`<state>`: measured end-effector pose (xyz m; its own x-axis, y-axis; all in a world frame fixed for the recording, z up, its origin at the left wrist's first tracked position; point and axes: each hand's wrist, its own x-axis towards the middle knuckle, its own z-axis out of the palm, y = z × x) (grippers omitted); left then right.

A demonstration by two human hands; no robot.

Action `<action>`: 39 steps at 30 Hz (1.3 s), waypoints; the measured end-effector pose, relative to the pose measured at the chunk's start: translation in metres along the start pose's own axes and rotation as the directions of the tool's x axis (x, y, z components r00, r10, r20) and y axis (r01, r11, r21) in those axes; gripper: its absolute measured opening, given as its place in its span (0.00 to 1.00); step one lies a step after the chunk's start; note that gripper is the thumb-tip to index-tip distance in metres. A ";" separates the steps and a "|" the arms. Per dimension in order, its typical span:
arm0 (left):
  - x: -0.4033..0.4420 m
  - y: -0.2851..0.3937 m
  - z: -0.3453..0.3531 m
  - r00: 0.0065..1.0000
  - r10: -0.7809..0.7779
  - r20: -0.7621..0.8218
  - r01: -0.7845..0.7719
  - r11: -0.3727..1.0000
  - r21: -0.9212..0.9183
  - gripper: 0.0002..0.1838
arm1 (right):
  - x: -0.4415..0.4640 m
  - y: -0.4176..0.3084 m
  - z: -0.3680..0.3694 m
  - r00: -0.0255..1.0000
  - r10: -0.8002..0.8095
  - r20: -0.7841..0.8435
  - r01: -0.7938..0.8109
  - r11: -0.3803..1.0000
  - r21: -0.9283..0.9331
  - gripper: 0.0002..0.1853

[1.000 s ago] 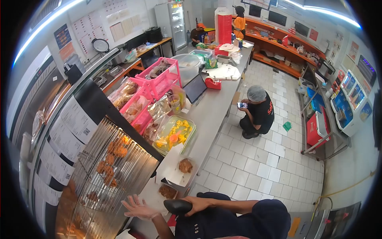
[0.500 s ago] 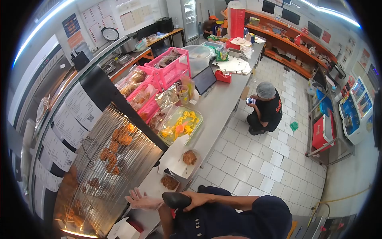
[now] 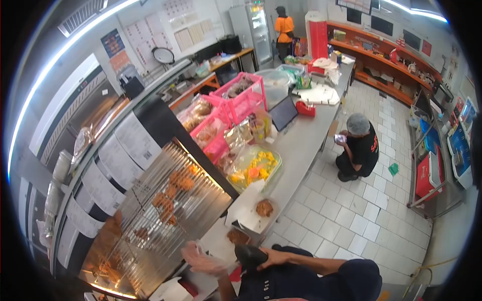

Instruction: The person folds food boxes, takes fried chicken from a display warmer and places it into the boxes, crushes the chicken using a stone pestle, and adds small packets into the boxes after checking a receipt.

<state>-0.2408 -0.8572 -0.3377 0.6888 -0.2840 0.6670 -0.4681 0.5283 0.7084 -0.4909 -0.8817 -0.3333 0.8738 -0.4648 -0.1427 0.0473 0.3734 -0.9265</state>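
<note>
My left hand (image 3: 203, 258) wears a clear plastic glove. It is raised over the counter with its fingers stretched out, slightly blurred, and holds nothing. My right hand (image 3: 273, 258), bare, is closed round a dark rounded object (image 3: 250, 256) in front of my body; its kind is unclear. Just beyond my hands, a piece of fried chicken (image 3: 237, 236) sits in a box, partly covered by the dark object. Farther along, another fried chicken piece (image 3: 264, 207) lies in an open white paper box (image 3: 246, 220).
A heated display case (image 3: 155, 210) with fried chicken on racks stands to the left. A tub of yellow pieces (image 3: 273, 173), pink baskets (image 3: 251, 103) and a tablet (image 3: 284, 116) line the counter. One person (image 3: 361, 150) squats on the floor; another (image 3: 284, 32) stands at the back.
The whole view has shifted, so the scene sits farther right and lower. My left hand's fingers are less spread. The person at the back, earlier low down, now stands upright.
</note>
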 end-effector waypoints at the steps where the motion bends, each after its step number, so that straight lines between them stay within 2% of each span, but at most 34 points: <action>1: -0.015 -0.018 -0.024 0.990 0.090 0.112 -0.103 0.988 0.118 0.50 | -0.004 0.000 0.000 0.999 -0.007 -0.049 0.006 1.000 -0.018 0.32; 3: -0.027 -0.038 -0.021 0.967 0.160 0.200 -0.200 0.959 0.202 0.46 | 0.001 0.018 -0.010 0.994 -0.081 -0.069 0.077 0.996 -0.049 0.32; 4: -0.026 -0.022 -0.023 0.917 -0.262 0.300 0.212 0.959 0.188 0.39 | 0.002 0.029 -0.013 0.990 -0.129 -0.055 0.127 0.991 -0.030 0.33; 5: -0.025 -0.008 -0.023 0.681 -0.618 0.393 0.580 0.783 0.227 0.33 | 0.001 0.037 -0.022 0.989 -0.130 -0.070 0.127 0.991 -0.043 0.33; 6: -0.024 0.005 -0.018 0.674 -0.623 0.397 0.586 0.778 0.226 0.33 | 0.001 0.049 -0.029 0.990 -0.100 -0.104 0.097 0.994 -0.041 0.33; 7: -0.019 0.017 -0.006 0.563 -0.677 0.474 0.479 0.735 0.480 0.29 | 0.001 0.055 -0.033 0.989 -0.072 -0.132 0.067 0.997 -0.036 0.34; 8: -0.017 0.024 0.000 0.439 -0.739 0.511 0.307 0.658 0.687 0.25 | -0.001 0.060 -0.037 0.976 -0.053 -0.212 0.050 0.999 -0.019 0.32; 9: -0.026 0.007 -0.003 0.441 -0.736 0.513 0.308 0.661 0.684 0.25 | -0.001 0.057 -0.042 0.975 -0.055 -0.213 0.051 0.998 -0.023 0.32; 11: -0.059 -0.051 -0.026 0.391 -0.510 0.766 -0.051 0.819 0.571 0.24 | -0.007 0.053 -0.041 0.959 -0.108 -0.261 0.167 0.961 0.219 0.30; 12: -0.070 -0.077 -0.029 0.389 -0.510 0.768 -0.050 0.820 0.570 0.24 | -0.008 0.056 -0.050 0.973 -0.006 -0.231 0.039 0.989 0.139 0.30; 13: -0.082 -0.099 -0.037 0.361 -0.505 0.784 -0.093 0.817 0.570 0.24 | -0.009 0.059 -0.052 0.973 0.002 -0.231 0.032 0.989 0.147 0.30; 14: -0.089 -0.107 -0.042 0.335 -0.501 0.798 -0.135 0.812 0.567 0.24 | -0.008 0.061 -0.053 0.968 -0.064 -0.242 0.124 0.963 0.241 0.31; 15: -0.092 -0.102 -0.043 0.333 -0.511 0.793 -0.129 0.808 0.575 0.24 | -0.008 0.064 -0.054 0.957 -0.125 -0.260 0.211 0.919 0.332 0.31; 17: -0.096 -0.093 -0.029 0.339 -0.633 0.696 -0.116 0.706 0.699 0.29 | -0.012 0.071 -0.057 0.949 -0.066 -0.309 0.174 0.925 0.338 0.31; 19: -0.093 -0.089 -0.024 0.323 -0.660 0.679 -0.068 0.699 0.712 0.30 | -0.013 0.069 -0.061 0.926 -0.018 -0.378 0.111 0.968 0.224 0.32; 23: -0.076 -0.081 -0.015 0.293 -0.726 0.622 0.032 0.657 0.753 0.32 | -0.017 0.076 -0.062 0.882 0.088 -0.464 0.023 0.973 0.229 0.31; 25: -0.072 -0.080 -0.018 0.293 -0.751 0.592 0.026 0.625 0.780 0.33 | -0.018 0.081 -0.064 0.845 0.139 -0.516 -0.019 0.973 0.231 0.29; 27: -0.071 -0.081 -0.018 0.294 -0.773 0.563 -0.015 0.585 0.811 0.34 | -0.019 0.075 -0.062 0.861 0.134 -0.491 0.005 0.962 0.272 0.27; 29: -0.069 -0.082 -0.013 0.290 -0.793 0.535 -0.019 0.555 0.832 0.35 | -0.021 0.067 -0.064 0.863 0.136 -0.486 -0.036 0.977 0.210 0.25; 30: -0.065 -0.076 -0.005 0.287 -0.800 0.527 -0.001 0.550 0.835 0.36 | -0.020 0.057 -0.055 0.835 0.068 -0.547 0.040 0.982 0.183 0.18; 33: -0.068 -0.072 0.004 0.272 -0.820 0.504 0.054 0.536 0.843 0.40 | -0.015 0.080 -0.070 0.873 0.096 -0.478 -0.050 0.993 0.109 0.17; 35: -0.075 -0.088 -0.001 0.280 -0.826 0.490 0.139 0.540 0.830 0.45 | -0.013 0.083 -0.073 0.882 0.093 -0.462 -0.045 0.992 0.114 0.19; 39: -0.070 -0.080 0.009 0.310 -0.796 0.520 0.130 0.577 0.806 0.48 | -0.007 0.074 -0.075 0.898 0.112 -0.424 -0.076 0.992 0.101 0.21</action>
<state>-0.2567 -0.8862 -0.4390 0.2984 -0.9244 -0.2375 -0.6266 -0.3775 0.6818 -0.5298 -0.9111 -0.4266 0.5851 -0.7164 -0.3801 0.0290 0.4868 -0.8730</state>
